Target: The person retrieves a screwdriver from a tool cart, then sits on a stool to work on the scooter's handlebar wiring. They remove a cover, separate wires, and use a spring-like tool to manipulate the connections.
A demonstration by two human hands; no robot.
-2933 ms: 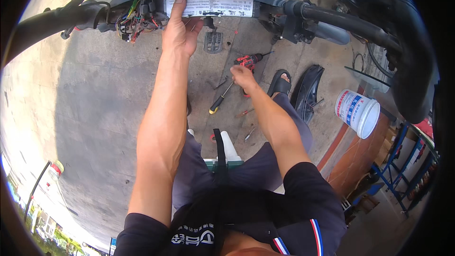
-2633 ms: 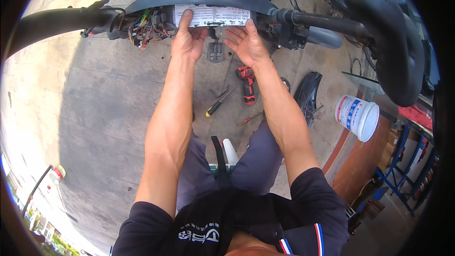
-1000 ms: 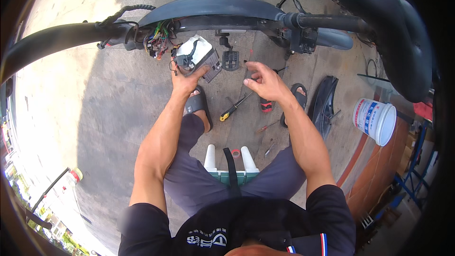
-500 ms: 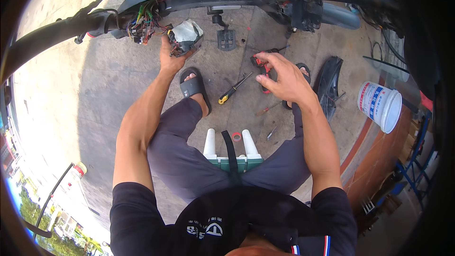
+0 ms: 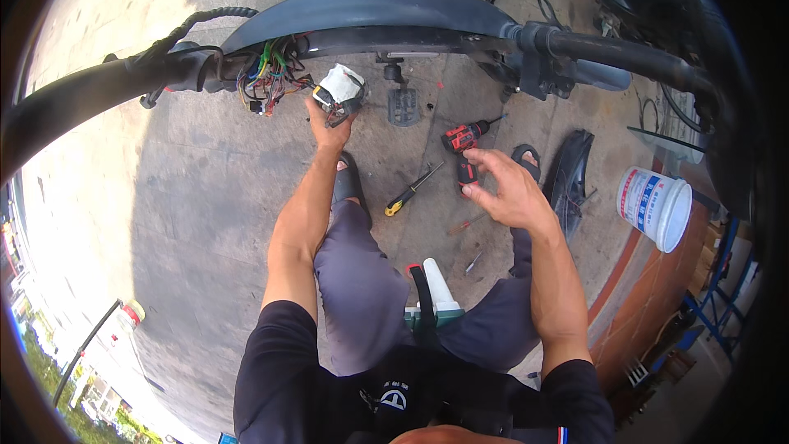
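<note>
My left hand is closed around a dark, boxy part with a white top and wires at its side, held up below the frame of a bike-like vehicle. Beside it, a tangle of coloured wires hangs from the black frame tube. My right hand hovers by the handle of a red and black cordless drill on the ground. Its thumb and fingers are apart, and nothing shows between them and the palm. A screwdriver with a yellow and black handle lies on the ground between my hands.
The vehicle's black frame arches across the far side, with a pedal beneath it. A curved black panel and a white bucket are at the right. A green and white stool is between my legs.
The view has shifted, so the vehicle frame sits lower in it. My right hand has drawn back from the drill's head towards its handle, uncovering more of it. The left hand keeps its hold.
</note>
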